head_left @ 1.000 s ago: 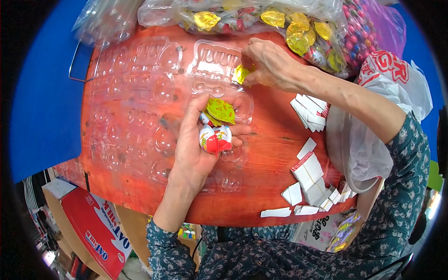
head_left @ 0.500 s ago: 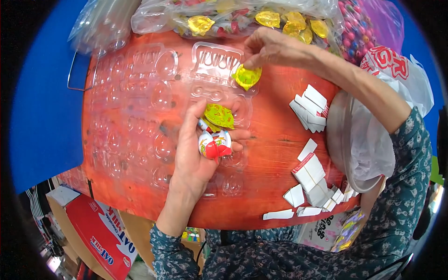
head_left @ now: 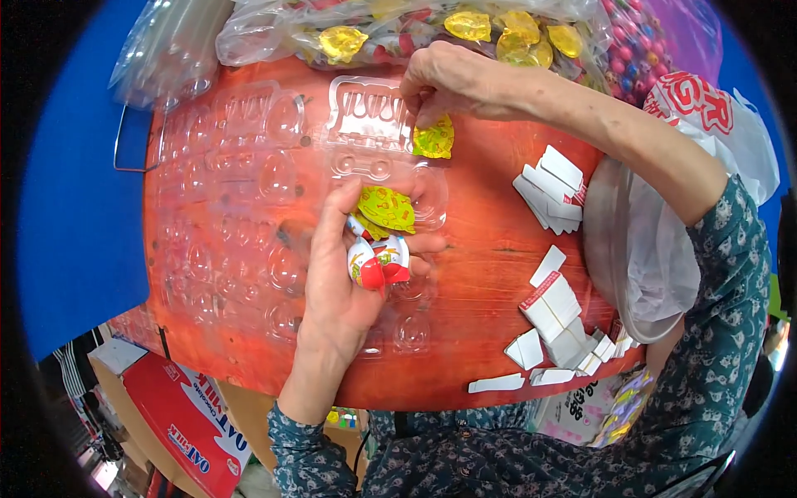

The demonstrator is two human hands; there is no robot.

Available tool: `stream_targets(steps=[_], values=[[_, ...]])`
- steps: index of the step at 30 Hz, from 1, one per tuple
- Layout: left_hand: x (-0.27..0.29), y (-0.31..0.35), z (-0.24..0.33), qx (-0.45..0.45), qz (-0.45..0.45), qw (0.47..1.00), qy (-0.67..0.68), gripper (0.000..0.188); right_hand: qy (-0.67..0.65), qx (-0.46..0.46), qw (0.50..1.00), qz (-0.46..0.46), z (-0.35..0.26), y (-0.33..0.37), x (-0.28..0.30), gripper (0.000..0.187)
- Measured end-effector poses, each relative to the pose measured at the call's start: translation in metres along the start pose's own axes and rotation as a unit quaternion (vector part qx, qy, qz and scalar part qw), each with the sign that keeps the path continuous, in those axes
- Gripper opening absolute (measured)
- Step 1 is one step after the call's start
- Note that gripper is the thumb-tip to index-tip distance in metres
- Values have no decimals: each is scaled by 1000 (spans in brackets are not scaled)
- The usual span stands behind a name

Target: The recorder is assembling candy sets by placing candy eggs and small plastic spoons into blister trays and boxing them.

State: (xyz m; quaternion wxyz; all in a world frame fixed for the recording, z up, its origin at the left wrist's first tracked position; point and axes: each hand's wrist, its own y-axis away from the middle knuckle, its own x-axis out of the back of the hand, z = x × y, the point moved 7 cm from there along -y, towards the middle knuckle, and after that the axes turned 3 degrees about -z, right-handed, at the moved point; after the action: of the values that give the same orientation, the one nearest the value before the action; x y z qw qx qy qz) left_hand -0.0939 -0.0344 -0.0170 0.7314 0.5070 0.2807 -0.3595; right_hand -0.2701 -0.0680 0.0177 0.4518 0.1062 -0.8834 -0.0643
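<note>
My left hand (head_left: 336, 286), palm up, cradles a white-and-red egg-shaped piece (head_left: 378, 264) and yellow-green printed packets (head_left: 387, 209). It is above a clear plastic blister tray (head_left: 427, 187). Beyond it, my right hand (head_left: 452, 79) has its fingers bent down onto the upper edge of a shiny yellow lemon-shaped piece (head_left: 435, 138). That piece sits at a round well of the tray, beside the ridged compartment (head_left: 371, 114). The right fingertips are partly hidden behind the hand.
More clear trays (head_left: 224, 207) cover the table's left side. At the back lies a clear bag (head_left: 398, 37) of yellow and red-white pieces, beside a bag of colourful beads (head_left: 635, 58). White cards (head_left: 552, 307) lie to the right, near a clear tub (head_left: 606, 241). A carton (head_left: 178, 415) stands lower left.
My right hand has moved slightly left over the tray, and the yellow lemon-shaped piece has turned a little under its fingers. My left hand keeps its hold, nearly still. The view has shifted slightly.
</note>
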Motion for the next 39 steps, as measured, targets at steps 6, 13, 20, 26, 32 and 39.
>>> stream_targets(steps=[6,13,20,26,32,39], values=[[-2,-1,-1,8,1,1000,7,48,-9,30,998,61,1,3,3,17],[-1,-1,0,0,-2,1000,-4,49,54,20,994,95,-9,9,1,17],[-14,5,-5,33,-57,997,41,56,-135,-10,991,-21,-41,12,-2,18],[-19,15,-8,27,-128,990,53,61,-350,15,933,-87,-83,26,-23,17],[-8,21,-9,13,-109,993,38,59,-289,-15,954,-76,-93,31,-27,14],[-5,27,-10,-5,-80,996,-33,51,-143,77,986,-39,-104,34,-11,18]])
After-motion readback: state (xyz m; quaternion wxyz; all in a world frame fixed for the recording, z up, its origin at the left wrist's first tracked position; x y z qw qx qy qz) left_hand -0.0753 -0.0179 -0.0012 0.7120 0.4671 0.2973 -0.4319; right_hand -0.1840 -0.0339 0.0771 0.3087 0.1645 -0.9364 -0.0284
